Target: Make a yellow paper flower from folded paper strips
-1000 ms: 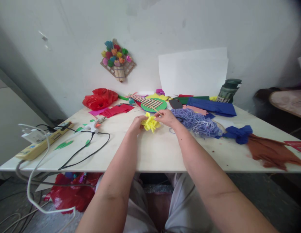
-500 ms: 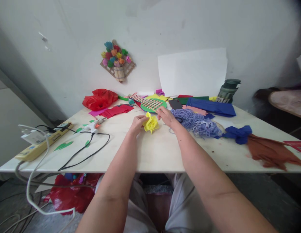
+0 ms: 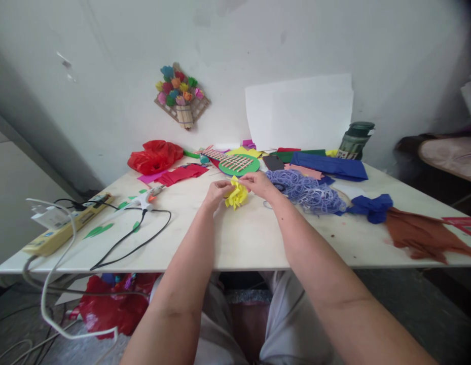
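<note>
A yellow paper flower point(image 3: 236, 195) with ruffled petals is held between my two hands, just above the white table point(image 3: 250, 243). My left hand point(image 3: 217, 193) is closed on the flower's left side, fingertips at its petals. My right hand point(image 3: 257, 183) pinches at the upper right petals, fingers pressed together. Behind the hands lies a green round piece with a woven stick lattice point(image 3: 237, 163). Close to my right hand is a tangle of purple yarn point(image 3: 305, 192).
On the left are a glue gun point(image 3: 146, 200) with a looping black cord, green paper leaves point(image 3: 98, 230) and a power strip point(image 3: 68, 223). Red paper point(image 3: 184, 175), a phone point(image 3: 273, 162), blue paper point(image 3: 330, 166), a dark green bottle point(image 3: 357, 141) and brown paper point(image 3: 418, 233) also lie about.
My right hand has come down and left onto the flower's petals from just beside it. My left hand stays on the flower. The view has shifted slightly.
</note>
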Demonstrator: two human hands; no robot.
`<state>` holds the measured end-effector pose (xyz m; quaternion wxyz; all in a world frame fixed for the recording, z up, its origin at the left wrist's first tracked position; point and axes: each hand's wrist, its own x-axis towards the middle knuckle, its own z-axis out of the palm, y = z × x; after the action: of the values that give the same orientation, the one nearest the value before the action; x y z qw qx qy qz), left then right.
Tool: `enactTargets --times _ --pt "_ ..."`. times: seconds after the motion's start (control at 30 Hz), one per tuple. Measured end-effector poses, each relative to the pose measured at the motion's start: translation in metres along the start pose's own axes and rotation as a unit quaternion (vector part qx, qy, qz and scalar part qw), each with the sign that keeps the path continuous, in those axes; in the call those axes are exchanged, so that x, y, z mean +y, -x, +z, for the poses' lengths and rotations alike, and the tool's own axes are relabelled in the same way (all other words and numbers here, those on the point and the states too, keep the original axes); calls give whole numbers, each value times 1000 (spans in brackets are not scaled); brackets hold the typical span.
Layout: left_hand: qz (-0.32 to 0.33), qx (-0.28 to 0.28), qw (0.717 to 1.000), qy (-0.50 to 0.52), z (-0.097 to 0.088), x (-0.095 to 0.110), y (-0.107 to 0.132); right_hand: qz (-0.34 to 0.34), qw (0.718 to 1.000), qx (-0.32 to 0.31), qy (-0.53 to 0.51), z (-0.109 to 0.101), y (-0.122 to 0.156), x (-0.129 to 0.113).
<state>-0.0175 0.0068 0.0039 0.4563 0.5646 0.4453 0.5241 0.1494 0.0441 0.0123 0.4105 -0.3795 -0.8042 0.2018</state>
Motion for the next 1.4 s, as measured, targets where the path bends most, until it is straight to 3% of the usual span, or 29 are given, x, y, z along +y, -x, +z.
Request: enactTargets --times 0.5,0.7,1.1,1.4 --pt "15 -12 1000 -24 1 1 1 36 995 -28 -93 -1 3 -6" --pt "20 -15 999 -40 0 -1 0 41 996 -24 -79 -1 2 -3" --pt "22 -35 998 -51 2 4 3 84 981 -70 -159 -4 4 -7" --pt "63 -38 997 38 -3 1 0 119 971 -67 -196 -7 6 -14"
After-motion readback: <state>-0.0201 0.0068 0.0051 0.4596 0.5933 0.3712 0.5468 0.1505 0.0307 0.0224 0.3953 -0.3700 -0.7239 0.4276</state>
